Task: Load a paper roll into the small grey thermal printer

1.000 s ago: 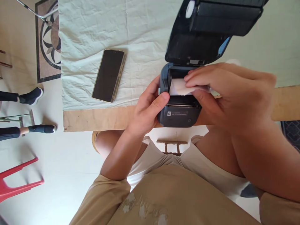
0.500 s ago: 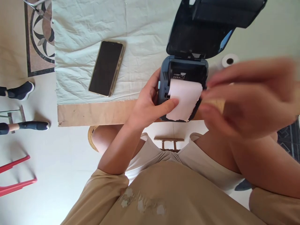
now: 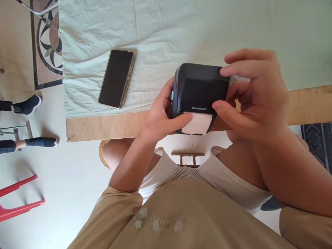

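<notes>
A black label printer point(image 3: 202, 91) with a white NIIMBOT mark lies near the table's front edge, its lid down. From under the lid's front comes a strip of white paper point(image 3: 198, 123) with a ragged end. My left hand point(image 3: 159, 117) is wrapped round the printer's left side, its thumb lying on the paper. On the right side, my right hand point(image 3: 259, 93) has its thumb and forefinger on the lid's edge; its other fingers are partly hidden. Something white, the paper roll point(image 3: 240, 79), shows only in part behind that hand.
A phone point(image 3: 116, 79) with a dark screen lies left of the printer on the pale green cloth point(image 3: 155, 31). The table's bare wooden edge point(image 3: 109, 128) runs along my side. Another person's shoes point(image 3: 28, 103) and a red stool point(image 3: 22, 207) are on the floor at left.
The printer's lid has swung down from upright and covers the compartment and most of the paper. My right hand has moved up onto the lid's right side. My left hand keeps its hold.
</notes>
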### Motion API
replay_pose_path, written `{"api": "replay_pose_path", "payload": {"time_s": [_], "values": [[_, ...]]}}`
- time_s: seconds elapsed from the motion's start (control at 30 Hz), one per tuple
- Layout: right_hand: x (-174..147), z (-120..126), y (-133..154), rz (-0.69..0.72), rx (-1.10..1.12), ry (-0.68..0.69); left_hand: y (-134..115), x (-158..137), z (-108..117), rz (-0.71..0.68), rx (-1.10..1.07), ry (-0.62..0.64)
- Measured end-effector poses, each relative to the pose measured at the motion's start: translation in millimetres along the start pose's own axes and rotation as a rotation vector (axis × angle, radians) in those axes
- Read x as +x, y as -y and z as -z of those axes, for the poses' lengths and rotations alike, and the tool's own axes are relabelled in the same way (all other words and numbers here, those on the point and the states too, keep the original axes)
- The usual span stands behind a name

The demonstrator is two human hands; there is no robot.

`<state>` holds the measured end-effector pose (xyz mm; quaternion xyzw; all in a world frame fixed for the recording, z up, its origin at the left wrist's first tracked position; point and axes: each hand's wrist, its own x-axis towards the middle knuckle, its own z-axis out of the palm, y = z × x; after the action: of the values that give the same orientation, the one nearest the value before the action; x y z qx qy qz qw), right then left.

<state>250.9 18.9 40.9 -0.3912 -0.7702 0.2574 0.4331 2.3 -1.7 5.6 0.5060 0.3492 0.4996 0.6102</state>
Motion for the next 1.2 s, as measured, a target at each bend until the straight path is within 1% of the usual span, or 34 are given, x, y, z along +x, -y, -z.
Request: {"api": "replay_pose_path", "payload": {"time_s": [0.07,0.1,0.17,0.2,0.23,0.3,0.4,0.5,0.57,0.67,0.77,0.87,1.0,1.03,1.1,1.2], "values": [[-4.1,-2.2,-1.9,-0.003,0.063,0.059,-8.5,0.5,-4.0,0.006,-0.005,-0.030],[-5.4,-3.6,-3.3,-0.038,0.109,0.100,-12.6,0.8,-6.2,0.041,-0.006,-0.052],[-5.9,-7.1,-7.1,-0.152,0.187,0.171,-17.9,1.5,-9.7,0.112,-0.001,-0.102],[-5.3,-9.2,-9.8,-0.191,0.212,0.188,-18.3,2.0,-10.7,0.121,0.003,-0.107],[-4.4,-11.3,-12.9,-0.199,0.224,0.195,-17.2,2.6,-11.0,0.110,0.004,-0.103],[-2.4,-15.8,-19.9,-0.158,0.216,0.196,-12.0,4.0,-10.1,0.073,-0.006,-0.083],[-1.7,-21.0,-28.0,-0.074,0.184,0.154,-5.0,5.9,-8.2,0.046,-0.043,-0.066],[-4.0,-21.0,-28.1,-0.052,0.152,0.118,-3.9,6.8,-8.6,0.043,-0.069,-0.098],[-5.9,-17.8,-22.8,-0.027,0.092,0.079,-3.7,7.0,-9.6,0.062,-0.079,-0.153],[-6.8,-11.3,-10.6,0.082,-0.022,0.011,-1.6,7.4,-11.0,0.037,-0.118,-0.198],[-5.3,-5.6,-0.7,0.145,-0.075,0.019,0.0,8.7,-12.7,0.022,-0.120,-0.204],[-3.0,-0.9,3.2,0.117,-0.078,0.013,-1.0,10.2,-15.6,0.027,-0.122,-0.245],[-0.1,2.3,7.6,0.089,-0.060,-0.106,-3.6,11.7,-18.4,0.032,-0.176,-0.257],[0.9,1.6,9.9,0.088,-0.052,-0.142,-4.1,11.8,-18.1,0.043,-0.188,-0.241],[4.1,-1.9,15.4,0.038,-0.029,-0.206,-4.7,11.3,-16.0,0.054,-0.189,-0.180],[11.6,-8.0,21.8,0.039,0.067,-0.376,-5.0,10.1,-10.9,0.043,-0.153,-0.086]]}}
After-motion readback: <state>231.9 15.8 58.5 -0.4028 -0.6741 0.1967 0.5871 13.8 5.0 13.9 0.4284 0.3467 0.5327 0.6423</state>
